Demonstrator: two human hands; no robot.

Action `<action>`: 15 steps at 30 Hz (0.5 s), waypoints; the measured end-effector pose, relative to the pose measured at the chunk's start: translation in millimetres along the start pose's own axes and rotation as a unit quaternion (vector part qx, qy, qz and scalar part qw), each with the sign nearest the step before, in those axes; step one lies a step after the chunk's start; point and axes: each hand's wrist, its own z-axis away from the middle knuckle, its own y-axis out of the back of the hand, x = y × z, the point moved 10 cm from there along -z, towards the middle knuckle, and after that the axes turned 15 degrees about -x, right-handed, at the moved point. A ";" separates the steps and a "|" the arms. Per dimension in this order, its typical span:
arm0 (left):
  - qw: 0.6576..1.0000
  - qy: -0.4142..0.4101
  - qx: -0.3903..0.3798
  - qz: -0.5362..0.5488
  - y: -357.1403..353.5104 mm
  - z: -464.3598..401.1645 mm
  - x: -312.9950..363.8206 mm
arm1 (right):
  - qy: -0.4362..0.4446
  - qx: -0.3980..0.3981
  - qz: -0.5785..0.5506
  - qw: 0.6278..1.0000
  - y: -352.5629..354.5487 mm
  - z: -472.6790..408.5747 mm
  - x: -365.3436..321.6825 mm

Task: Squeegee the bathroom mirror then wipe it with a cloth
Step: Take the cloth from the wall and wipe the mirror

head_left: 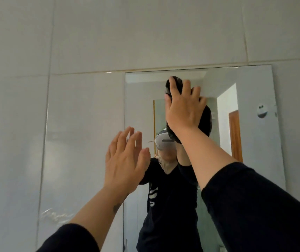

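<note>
The frameless bathroom mirror (254,142) hangs on the tiled wall, right of centre. My right hand (183,108) presses a dark cloth (175,82) flat against the glass near the mirror's upper middle; the cloth shows above and below my fingers. My left hand (125,160) is raised at the mirror's left edge, fingers spread, holding nothing. No squeegee is in view. The mirror reflects a person in a dark top with a headset.
Glossy white wall tiles (72,124) surround the mirror on the left and above. A small round white fixture (262,110) shows in the mirror's upper right. A wooden door frame (235,135) is reflected in the glass.
</note>
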 end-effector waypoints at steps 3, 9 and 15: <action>1.000 0.009 0.000 0.000 0.6 11.2 -24.1 | 0.077 -0.005 0.016 0.997 -8.2 6.6 -50.8; 0.998 0.061 -0.008 -0.006 -5.9 33.1 -66.4 | 0.184 -0.020 0.035 0.982 -35.9 45.6 -108.2; 0.998 0.060 -0.031 0.014 -26.4 51.6 -43.7 | 0.231 -0.019 0.058 0.971 -45.9 85.1 -84.9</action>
